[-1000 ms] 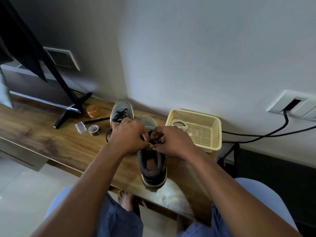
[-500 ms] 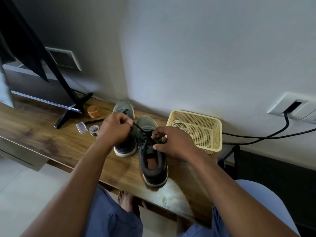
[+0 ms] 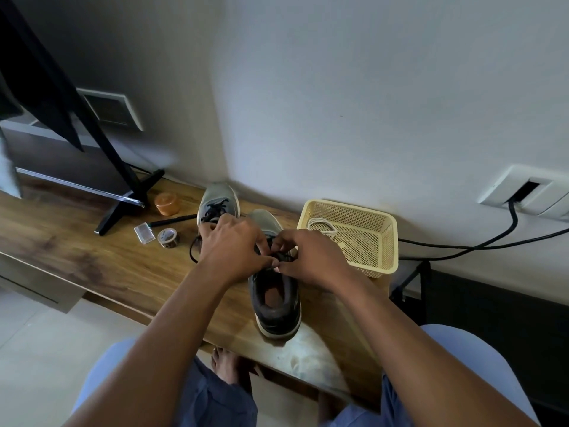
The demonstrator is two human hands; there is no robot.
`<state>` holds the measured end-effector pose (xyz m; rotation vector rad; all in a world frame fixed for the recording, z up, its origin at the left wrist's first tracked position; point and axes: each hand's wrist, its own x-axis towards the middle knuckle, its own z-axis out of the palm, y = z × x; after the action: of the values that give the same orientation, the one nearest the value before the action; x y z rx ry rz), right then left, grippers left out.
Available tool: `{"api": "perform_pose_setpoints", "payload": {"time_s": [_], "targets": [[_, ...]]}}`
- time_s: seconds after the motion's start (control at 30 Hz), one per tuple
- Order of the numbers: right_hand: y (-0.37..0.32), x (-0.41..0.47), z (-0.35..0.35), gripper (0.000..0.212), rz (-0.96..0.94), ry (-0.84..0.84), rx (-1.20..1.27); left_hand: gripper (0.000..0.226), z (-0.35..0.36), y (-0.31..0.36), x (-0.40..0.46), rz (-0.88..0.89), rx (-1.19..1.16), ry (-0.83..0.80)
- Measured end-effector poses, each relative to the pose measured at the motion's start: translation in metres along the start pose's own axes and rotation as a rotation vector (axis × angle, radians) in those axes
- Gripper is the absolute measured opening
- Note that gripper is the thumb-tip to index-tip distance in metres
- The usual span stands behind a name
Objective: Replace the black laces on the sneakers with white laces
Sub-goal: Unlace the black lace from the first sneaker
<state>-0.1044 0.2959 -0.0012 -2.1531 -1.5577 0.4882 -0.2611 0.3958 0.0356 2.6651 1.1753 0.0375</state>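
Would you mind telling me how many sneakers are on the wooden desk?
2. One grey sneaker stands by the wall, partly behind the left hand; the other grey sneaker lies nearer, under both hands. None seems hidden.

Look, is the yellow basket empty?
No, white laces lie coiled inside the yellow basket, at its far-left corner.

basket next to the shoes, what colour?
Pale yellow mesh basket, seen in the head view.
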Motion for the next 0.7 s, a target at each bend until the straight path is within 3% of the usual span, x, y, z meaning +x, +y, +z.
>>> {"api": "perform_pose_setpoints", "payload": {"time_s": [0.2, 0.3, 0.47, 0.6, 0.7], "targets": [[-0.002, 0.002, -0.004, 0.039, 0.006, -0.011, 0.026, 0.032, -0.003, -0.001, 0.001, 0.027, 0.075, -0.087], [-0.002, 0.0, -0.004, 0.037, 0.018, -0.02, 0.029, 0.019, -0.003, -0.004, -0.001, 0.027, 0.036, -0.07], [-0.003, -0.002, -0.004, 0.036, 0.028, -0.009, 0.028, 0.014, -0.004, -0.009, 0.0, -0.069, -0.323, 0.052], [-0.002, -0.002, -0.007, 0.033, 0.049, -0.003, 0.06, 0.02, -0.017, -0.021, 0.003, -0.308, -0.75, 0.231], [-0.004, -0.001, -0.006, 0.032, 0.037, -0.02, 0.055, 0.023, -0.019, -0.033, 0.001, -0.353, -0.67, 0.221]]}}
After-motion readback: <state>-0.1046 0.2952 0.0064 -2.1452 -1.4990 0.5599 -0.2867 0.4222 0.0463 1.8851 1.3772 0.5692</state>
